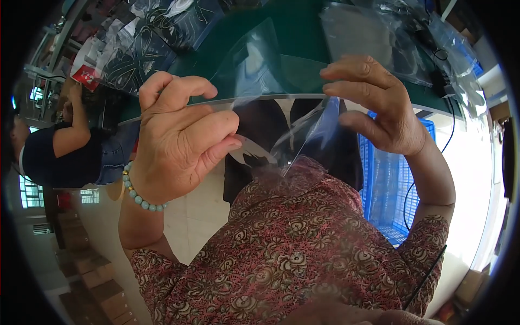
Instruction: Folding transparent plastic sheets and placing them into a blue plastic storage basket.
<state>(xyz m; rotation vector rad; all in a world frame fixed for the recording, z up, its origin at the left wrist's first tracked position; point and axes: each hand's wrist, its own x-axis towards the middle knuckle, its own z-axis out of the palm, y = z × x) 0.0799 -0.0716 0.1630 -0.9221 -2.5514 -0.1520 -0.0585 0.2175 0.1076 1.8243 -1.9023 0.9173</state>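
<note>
A clear, thin plastic bag or sheet (311, 122) hangs in front of my chest, creased and shiny, partly over the table edge. My left hand (181, 127), with a pale green bead bracelet (135, 198) on its wrist, pinches the film's left side between thumb and index finger. The other left fingers are curled loosely. On the opposite side, my right hand (382, 103) is raised beside the film, its fingers apart and its thumb away from them. Whether those fingertips touch the plastic is hard to make out.
Ahead lies a green table (208, 62). Clear plastic bags (374, 46) are stacked at far right, and dark gold-lined packages (162, 35) at far left. A blue crate (368, 179) stands below right, near a black cable (453, 127). Leftward, a person (62, 154) handles a red item (86, 77).
</note>
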